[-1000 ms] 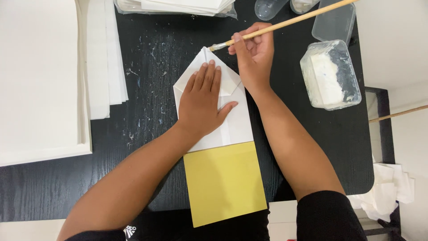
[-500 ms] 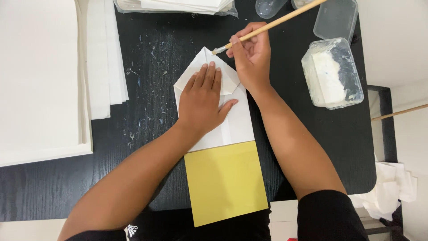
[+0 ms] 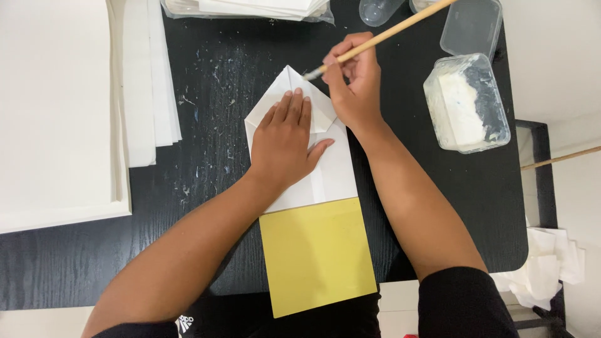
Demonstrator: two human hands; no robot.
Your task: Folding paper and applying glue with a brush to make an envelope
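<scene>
1. Black wood-grain bench [image 3: 188, 263], flecked with pale specks near its far edge.
2. Pale floor [image 3: 563, 69] beyond the bench's right edge.
3. Dark frame [image 3: 543, 175] just off the right edge.
4. Crumpled white paper [image 3: 551, 272] by the near right corner.
5. Even, soft light; no hard shadows.

White folded paper [image 3: 325, 169] flat, wooden-handled brush [image 3: 382, 39] at its tip

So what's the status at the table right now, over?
Left hand flat on folded white paper. Right hand holds wooden brush, tip at the flap. Tub of white paste stands clear to the right.
</scene>
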